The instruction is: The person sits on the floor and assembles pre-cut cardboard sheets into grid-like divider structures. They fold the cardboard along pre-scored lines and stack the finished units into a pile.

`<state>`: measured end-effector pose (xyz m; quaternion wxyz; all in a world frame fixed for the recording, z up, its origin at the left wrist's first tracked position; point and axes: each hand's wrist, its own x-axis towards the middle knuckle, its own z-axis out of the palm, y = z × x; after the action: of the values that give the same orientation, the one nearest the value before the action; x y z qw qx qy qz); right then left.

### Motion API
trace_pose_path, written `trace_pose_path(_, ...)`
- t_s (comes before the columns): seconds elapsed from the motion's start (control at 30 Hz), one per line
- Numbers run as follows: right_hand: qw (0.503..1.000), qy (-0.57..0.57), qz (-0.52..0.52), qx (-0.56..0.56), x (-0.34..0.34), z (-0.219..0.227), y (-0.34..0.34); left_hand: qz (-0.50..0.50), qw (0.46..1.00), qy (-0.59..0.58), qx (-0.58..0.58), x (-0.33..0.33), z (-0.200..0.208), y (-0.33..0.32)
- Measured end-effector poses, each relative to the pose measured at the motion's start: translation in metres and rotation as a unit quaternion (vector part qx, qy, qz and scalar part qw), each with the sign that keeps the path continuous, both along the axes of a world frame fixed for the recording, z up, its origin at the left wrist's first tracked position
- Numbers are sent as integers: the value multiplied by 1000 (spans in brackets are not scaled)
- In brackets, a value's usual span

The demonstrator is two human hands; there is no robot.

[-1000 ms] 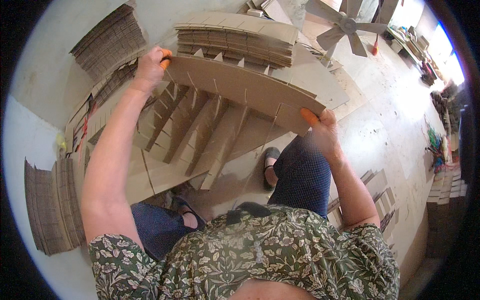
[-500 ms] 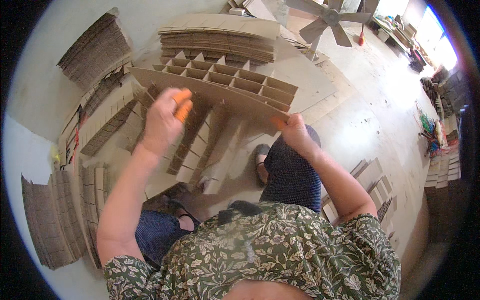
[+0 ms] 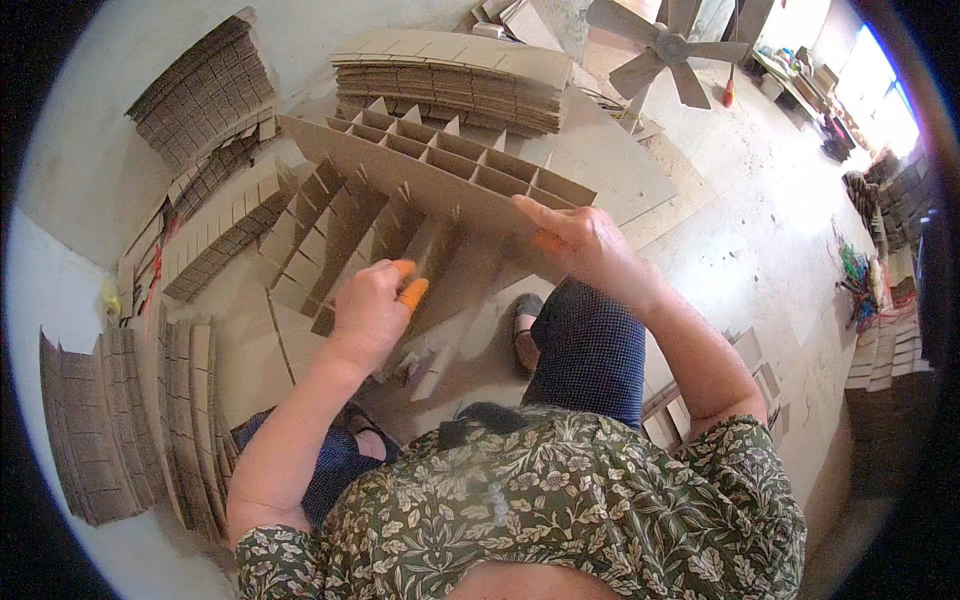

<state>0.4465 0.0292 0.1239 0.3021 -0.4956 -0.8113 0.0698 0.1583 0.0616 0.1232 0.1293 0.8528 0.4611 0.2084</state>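
A cardboard divider [image 3: 440, 165] with a grid of square cells spans the space in front of me, its long near strip facing me. My right hand [image 3: 590, 245] grips its right end, index finger laid along the top edge and an orange-covered fingertip below. Slotted cardboard strips [image 3: 335, 235] slant down toward me beneath the divider. At their lower ends my left hand [image 3: 370, 312] is closed, orange covers on two fingers, apparently pinching one strip; its exact hold is partly hidden.
Behind the divider lies a tall stack of slotted cardboard sheets [image 3: 450, 80]. More cardboard stacks [image 3: 205, 95] lean on the left wall, with further ones [image 3: 100, 430] at lower left. A grey fan [image 3: 672, 48] stands at the back. My knee [image 3: 585, 345] is below the right hand.
My left hand has dropped from the divider's near strip to the lower ends of the slanting strips. My right hand has shifted slightly inward, its index finger now along the edge.
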Motion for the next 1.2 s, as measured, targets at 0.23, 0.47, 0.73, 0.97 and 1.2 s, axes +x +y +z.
trace_pose_path(0.23,1000,-24,15,-9,-2,7,-9,49,998,-5,45,-3,-10,7)
trace_pose_path(0.47,996,-78,-8,-48,0,7,-1,-15,997,-64,44,-4,-7,-5)
trace_pose_path(0.73,993,-44,42,106,-45,33,48,102,988,-61,103,-34,17,15)
trace_pose_path(0.97,986,-129,33,-103,-77,22,94,117,991,8,69,-46,-8,32)
trace_pose_path(1.2,973,-217,47,-67,-86,-2,103,115,985,-91,86,-60,-1,8)
